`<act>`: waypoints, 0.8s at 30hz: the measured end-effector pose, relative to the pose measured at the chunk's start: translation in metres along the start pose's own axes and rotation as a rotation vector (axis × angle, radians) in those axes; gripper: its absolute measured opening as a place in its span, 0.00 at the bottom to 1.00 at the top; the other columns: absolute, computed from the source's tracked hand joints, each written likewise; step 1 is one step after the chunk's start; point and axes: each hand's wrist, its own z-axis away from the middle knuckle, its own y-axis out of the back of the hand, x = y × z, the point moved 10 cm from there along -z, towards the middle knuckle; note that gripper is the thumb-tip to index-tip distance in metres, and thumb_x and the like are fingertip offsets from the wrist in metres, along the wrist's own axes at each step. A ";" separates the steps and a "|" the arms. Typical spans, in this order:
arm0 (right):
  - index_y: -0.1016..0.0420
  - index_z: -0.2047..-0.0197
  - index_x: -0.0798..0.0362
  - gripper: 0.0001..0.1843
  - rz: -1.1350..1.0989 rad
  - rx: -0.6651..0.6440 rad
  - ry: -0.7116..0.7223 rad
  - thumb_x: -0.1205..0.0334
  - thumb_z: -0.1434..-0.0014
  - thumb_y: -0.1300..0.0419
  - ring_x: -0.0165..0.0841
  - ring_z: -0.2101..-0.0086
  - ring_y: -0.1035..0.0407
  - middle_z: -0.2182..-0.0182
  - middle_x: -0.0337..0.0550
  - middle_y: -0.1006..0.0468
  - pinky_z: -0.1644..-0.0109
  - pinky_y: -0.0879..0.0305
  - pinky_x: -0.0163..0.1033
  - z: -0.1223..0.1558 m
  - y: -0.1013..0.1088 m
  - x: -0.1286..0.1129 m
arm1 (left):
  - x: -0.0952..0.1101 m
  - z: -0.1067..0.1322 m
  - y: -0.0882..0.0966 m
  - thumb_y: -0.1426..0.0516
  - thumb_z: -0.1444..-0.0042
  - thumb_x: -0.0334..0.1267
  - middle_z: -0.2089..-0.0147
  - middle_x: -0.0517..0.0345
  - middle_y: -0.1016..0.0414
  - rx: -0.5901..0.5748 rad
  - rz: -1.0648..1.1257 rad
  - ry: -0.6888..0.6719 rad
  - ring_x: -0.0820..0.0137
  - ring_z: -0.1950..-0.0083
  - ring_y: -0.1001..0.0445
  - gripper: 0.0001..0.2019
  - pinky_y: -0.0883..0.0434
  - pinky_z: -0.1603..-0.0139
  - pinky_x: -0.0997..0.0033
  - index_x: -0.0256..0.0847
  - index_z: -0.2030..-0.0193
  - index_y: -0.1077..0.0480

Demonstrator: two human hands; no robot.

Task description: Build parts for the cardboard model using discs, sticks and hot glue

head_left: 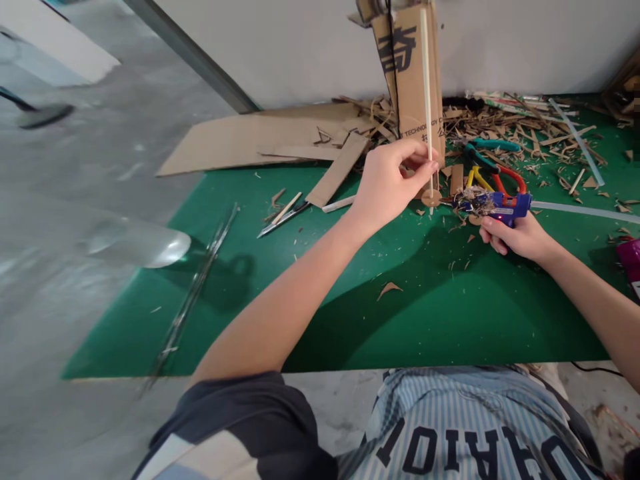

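My left hand (pixel 389 181) pinches a thin wooden stick (pixel 426 87) that stands upright, with a small cardboard disc (pixel 431 197) on its lower end. My right hand (pixel 517 235) grips a blue hot glue gun (pixel 500 207), whose nozzle points left toward the disc. A clear glue stick (pixel 585 212) trails out of the gun's back to the right. Both hands hover over a green mat (pixel 350 300).
Cardboard sheets (pixel 250 140) and strips lie at the back left, with a tall printed cardboard piece (pixel 407 67) behind the stick. Scissors and pliers (pixel 493 163) rest among cardboard scraps (pixel 525 127) at the back right. A blade (pixel 283 217) lies left of my left hand.
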 end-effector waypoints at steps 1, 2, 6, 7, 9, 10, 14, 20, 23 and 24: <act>0.31 0.71 0.50 0.27 -0.001 0.017 0.007 0.34 0.43 0.33 0.23 0.86 0.40 0.76 0.39 0.24 0.84 0.42 0.36 0.000 0.002 -0.001 | -0.001 -0.001 0.002 0.36 0.41 0.36 0.61 0.55 0.18 0.010 0.009 0.010 0.65 0.56 0.19 0.02 0.22 0.54 0.66 0.43 0.61 0.24; 0.30 0.70 0.50 0.26 -0.008 0.049 0.022 0.34 0.43 0.34 0.23 0.86 0.40 0.75 0.41 0.22 0.83 0.40 0.37 0.000 0.005 -0.002 | -0.002 -0.002 0.004 0.37 0.40 0.35 0.62 0.56 0.18 0.016 0.024 0.024 0.65 0.56 0.19 0.02 0.22 0.54 0.66 0.43 0.61 0.24; 0.31 0.68 0.47 0.25 -0.091 0.276 0.089 0.33 0.41 0.36 0.26 0.84 0.36 0.70 0.41 0.20 0.81 0.39 0.39 0.003 0.027 -0.006 | -0.013 -0.003 -0.005 0.38 0.38 0.36 0.66 0.56 0.20 -0.046 0.177 0.156 0.68 0.59 0.19 0.04 0.22 0.56 0.67 0.42 0.64 0.25; 0.31 0.68 0.47 0.25 -0.113 0.325 0.094 0.33 0.41 0.36 0.26 0.83 0.35 0.70 0.40 0.20 0.81 0.40 0.39 0.004 0.031 -0.007 | -0.017 0.000 -0.014 0.38 0.38 0.37 0.67 0.57 0.21 -0.085 0.233 0.216 0.68 0.61 0.19 0.05 0.22 0.57 0.67 0.41 0.65 0.25; 0.32 0.68 0.47 0.25 -0.157 0.390 0.088 0.33 0.42 0.36 0.27 0.83 0.35 0.70 0.40 0.21 0.81 0.42 0.39 0.005 0.034 -0.007 | -0.022 0.009 -0.034 0.37 0.38 0.40 0.66 0.56 0.20 -0.168 0.344 0.338 0.69 0.62 0.19 0.06 0.22 0.61 0.68 0.41 0.65 0.24; 0.32 0.68 0.47 0.25 -0.178 0.412 0.082 0.32 0.42 0.36 0.27 0.83 0.35 0.70 0.40 0.21 0.81 0.42 0.39 0.006 0.034 -0.008 | -0.023 0.015 -0.043 0.37 0.39 0.41 0.65 0.56 0.20 -0.193 0.402 0.390 0.68 0.62 0.19 0.06 0.22 0.61 0.68 0.42 0.64 0.24; 0.33 0.69 0.47 0.28 -0.232 0.457 0.070 0.30 0.43 0.36 0.28 0.83 0.36 0.71 0.40 0.22 0.80 0.41 0.40 0.009 0.032 -0.013 | -0.022 0.033 -0.067 0.35 0.41 0.44 0.59 0.55 0.18 -0.218 0.564 0.514 0.67 0.55 0.18 0.08 0.22 0.60 0.68 0.43 0.62 0.22; 0.36 0.73 0.47 0.29 -0.260 0.451 0.083 0.30 0.44 0.36 0.28 0.83 0.35 0.71 0.41 0.22 0.80 0.39 0.41 0.009 0.033 -0.016 | -0.017 0.026 -0.054 0.39 0.37 0.46 0.60 0.54 0.18 -0.170 0.427 0.393 0.65 0.54 0.18 0.09 0.21 0.58 0.66 0.43 0.59 0.21; 0.34 0.72 0.48 0.29 -0.243 0.403 0.061 0.29 0.44 0.37 0.27 0.82 0.35 0.71 0.41 0.22 0.81 0.41 0.40 0.009 0.030 -0.014 | -0.017 0.011 -0.030 0.39 0.36 0.46 0.61 0.55 0.18 -0.055 0.301 0.238 0.64 0.55 0.18 0.10 0.20 0.58 0.64 0.43 0.55 0.22; 0.33 0.71 0.48 0.29 -0.252 0.374 0.060 0.30 0.44 0.36 0.27 0.83 0.35 0.72 0.41 0.23 0.81 0.42 0.39 0.008 0.028 -0.014 | -0.016 0.007 -0.020 0.39 0.37 0.47 0.60 0.55 0.19 -0.009 0.255 0.182 0.64 0.55 0.18 0.11 0.20 0.56 0.63 0.43 0.54 0.22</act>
